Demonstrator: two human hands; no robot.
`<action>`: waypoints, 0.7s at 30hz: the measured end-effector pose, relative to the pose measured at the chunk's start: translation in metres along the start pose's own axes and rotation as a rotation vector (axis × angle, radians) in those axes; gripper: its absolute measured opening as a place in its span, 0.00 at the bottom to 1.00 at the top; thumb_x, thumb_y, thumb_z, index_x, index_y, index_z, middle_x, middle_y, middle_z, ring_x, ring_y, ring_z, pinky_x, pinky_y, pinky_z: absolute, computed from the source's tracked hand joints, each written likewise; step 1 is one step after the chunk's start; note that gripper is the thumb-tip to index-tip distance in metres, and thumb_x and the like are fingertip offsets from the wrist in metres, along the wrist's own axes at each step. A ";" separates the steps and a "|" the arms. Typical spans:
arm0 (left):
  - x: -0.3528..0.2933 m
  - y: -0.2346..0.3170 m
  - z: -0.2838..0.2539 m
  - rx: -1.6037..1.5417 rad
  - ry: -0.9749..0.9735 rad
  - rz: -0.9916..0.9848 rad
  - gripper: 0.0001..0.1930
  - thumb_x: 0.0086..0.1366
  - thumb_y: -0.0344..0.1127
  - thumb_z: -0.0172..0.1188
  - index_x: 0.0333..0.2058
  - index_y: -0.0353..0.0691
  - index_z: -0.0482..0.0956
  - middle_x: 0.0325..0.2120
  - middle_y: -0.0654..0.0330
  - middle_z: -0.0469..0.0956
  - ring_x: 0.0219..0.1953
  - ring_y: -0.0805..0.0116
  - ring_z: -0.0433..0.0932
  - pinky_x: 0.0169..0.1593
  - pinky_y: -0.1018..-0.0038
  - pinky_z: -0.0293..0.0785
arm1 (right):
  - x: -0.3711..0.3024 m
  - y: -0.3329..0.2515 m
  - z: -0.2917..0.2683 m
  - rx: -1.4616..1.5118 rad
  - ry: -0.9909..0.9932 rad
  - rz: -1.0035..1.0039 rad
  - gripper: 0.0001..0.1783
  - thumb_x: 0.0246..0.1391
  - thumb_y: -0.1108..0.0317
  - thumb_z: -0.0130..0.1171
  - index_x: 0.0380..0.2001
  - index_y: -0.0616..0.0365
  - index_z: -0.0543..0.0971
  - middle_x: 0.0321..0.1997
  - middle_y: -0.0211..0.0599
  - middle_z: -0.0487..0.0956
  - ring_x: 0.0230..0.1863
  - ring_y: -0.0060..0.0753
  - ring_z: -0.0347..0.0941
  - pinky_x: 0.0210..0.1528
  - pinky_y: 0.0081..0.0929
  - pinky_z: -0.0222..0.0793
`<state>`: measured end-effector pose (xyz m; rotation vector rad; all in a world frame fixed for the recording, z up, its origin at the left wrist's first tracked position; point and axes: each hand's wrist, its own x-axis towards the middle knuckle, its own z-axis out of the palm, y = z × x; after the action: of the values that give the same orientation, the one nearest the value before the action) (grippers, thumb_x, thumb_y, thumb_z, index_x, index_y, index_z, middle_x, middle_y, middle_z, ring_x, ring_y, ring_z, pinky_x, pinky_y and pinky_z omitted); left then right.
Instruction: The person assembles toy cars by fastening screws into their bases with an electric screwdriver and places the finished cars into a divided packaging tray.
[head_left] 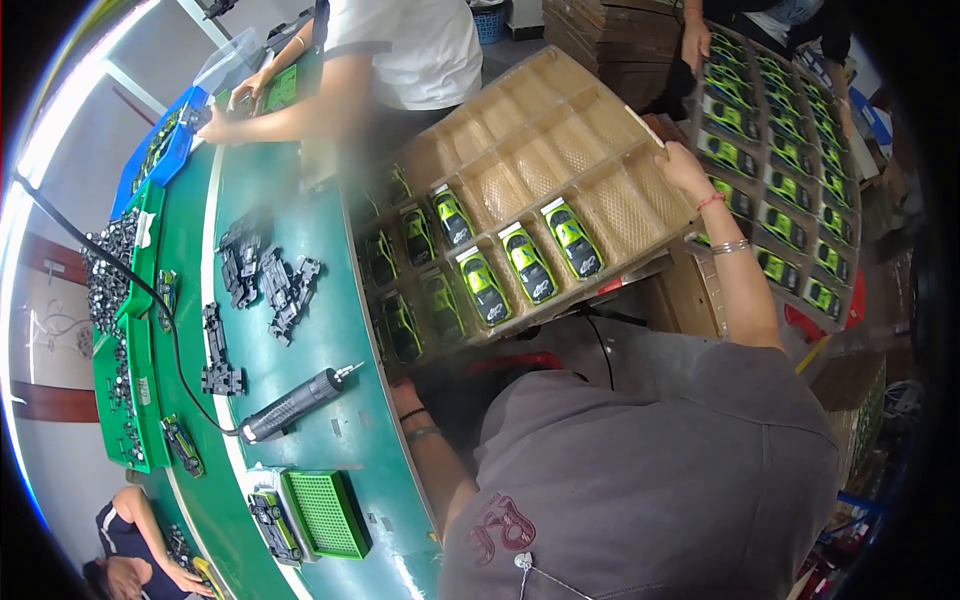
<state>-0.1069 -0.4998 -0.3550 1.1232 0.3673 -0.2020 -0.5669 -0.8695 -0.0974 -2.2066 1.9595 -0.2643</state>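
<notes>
My right hand is closed round the far right corner of a clear plastic compartment tray. Several lime-green and black toy cars sit in the tray's near and left compartments; its far and right compartments hold none. The tray slants, its left side next to the green workbench. My left hand is low by the tray's near left corner at the bench edge, its fingers hidden. On the bench lie black toy car chassis and a black electric screwdriver.
At right, a co-worker's hand grips another tray full of cars. A person in white works at the far bench. Green parts bins, a green perforated basket and stacked cartons stand around. A cable crosses the bench.
</notes>
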 end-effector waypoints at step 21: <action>-0.027 0.024 0.024 0.066 -0.338 -0.445 0.06 0.44 0.26 0.54 0.24 0.39 0.68 0.25 0.58 0.72 0.27 0.61 0.73 0.35 0.69 0.73 | -0.078 -0.101 0.105 -0.226 -0.452 -0.275 0.25 0.46 0.46 0.57 0.28 0.62 0.79 0.31 0.53 0.78 0.36 0.51 0.76 0.37 0.41 0.71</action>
<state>-0.1190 -0.5124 -0.3157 1.0375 0.3053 -0.7907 -0.4529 -0.7788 -0.1750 -2.4023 1.5076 0.4092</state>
